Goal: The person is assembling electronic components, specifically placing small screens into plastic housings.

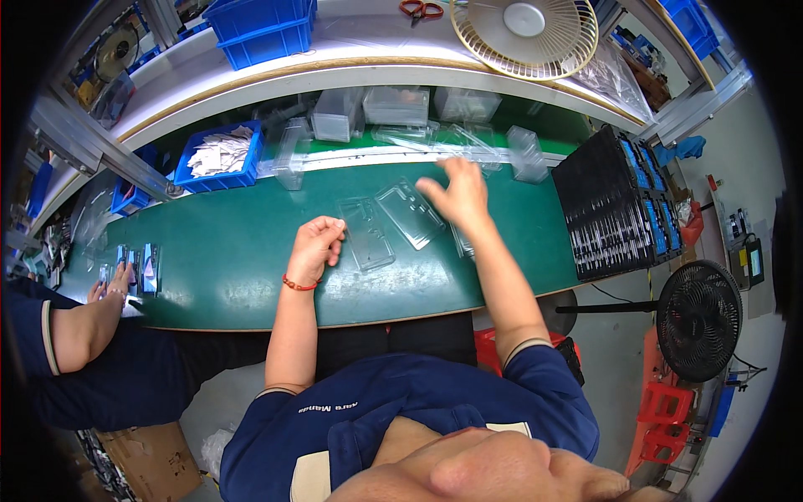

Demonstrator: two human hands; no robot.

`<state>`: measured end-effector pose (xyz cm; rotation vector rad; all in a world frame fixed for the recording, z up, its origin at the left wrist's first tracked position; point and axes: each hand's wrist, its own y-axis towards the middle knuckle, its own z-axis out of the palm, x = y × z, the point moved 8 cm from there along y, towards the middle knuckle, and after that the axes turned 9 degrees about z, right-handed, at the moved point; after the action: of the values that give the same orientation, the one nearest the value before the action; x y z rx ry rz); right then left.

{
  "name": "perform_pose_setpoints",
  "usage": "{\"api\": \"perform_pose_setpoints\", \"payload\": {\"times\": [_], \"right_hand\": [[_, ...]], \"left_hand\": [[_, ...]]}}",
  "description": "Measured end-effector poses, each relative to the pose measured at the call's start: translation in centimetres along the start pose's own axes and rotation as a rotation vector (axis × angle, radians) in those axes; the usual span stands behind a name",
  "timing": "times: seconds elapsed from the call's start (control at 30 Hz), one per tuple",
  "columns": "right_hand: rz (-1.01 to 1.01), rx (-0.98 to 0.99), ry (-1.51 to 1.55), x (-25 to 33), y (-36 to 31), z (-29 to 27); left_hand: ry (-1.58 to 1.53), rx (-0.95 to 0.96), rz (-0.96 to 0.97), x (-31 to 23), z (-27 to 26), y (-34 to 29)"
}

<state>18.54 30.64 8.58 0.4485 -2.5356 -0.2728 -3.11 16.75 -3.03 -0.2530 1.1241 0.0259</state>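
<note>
My left hand [318, 244] is closed, its thumb and fingertips pinched at the left edge of a clear plastic blister tray [368, 236] over the green table. To the right of that, a second clear blister tray [410, 216] lies at a slant on the tabletop. My right hand [462, 199], slightly blurred, hovers beyond the second tray with thumb and fingers apart and nothing visible in its grasp. Under my right wrist, another clear plastic piece [462, 241] shows in part, the forearm hiding the rest.
Clear plastic stacks [395, 107] line the table's back below a shelf. A blue bin [219, 157] holds white slips. Stacked black trays [615, 209] stand at the right, near a black fan [699, 320]. A co-worker's hand [120, 280] works at the far left.
</note>
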Motion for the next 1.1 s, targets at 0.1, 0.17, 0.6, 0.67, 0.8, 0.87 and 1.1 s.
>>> {"api": "perform_pose_setpoints", "payload": {"times": [0.1,0.17,0.6,0.67,0.8,0.87,1.1], "right_hand": [[-0.048,-0.104,-0.337,-3.9,5.8,1.2],[-0.062,-0.052,-0.457,-6.1,7.6,2.8],[-0.142,-0.118,-0.286,-12.3,-6.5,-8.4],[-0.113,-0.081,-0.23,-14.3,-8.2,-8.7],[-0.117,-0.026,-0.062,-14.1,-9.1,-8.0],[-0.116,-0.014,-0.018,-12.6,-9.0,-7.2],[-0.199,0.095,0.158,-9.6,-9.3,-4.3]], "left_hand": [[0.887,-0.453,0.42,-4.4,-0.3,-0.9],[1.098,-0.411,0.717,-6.3,3.7,-1.7],[1.485,0.528,0.737,0.8,16.6,-1.0],[1.471,0.518,0.728,0.9,16.2,-1.1],[1.474,0.434,0.727,0.3,14.9,-1.9],[1.476,0.402,0.747,0.0,14.4,-2.4],[1.413,0.274,0.807,-1.1,13.0,-3.0]]}}
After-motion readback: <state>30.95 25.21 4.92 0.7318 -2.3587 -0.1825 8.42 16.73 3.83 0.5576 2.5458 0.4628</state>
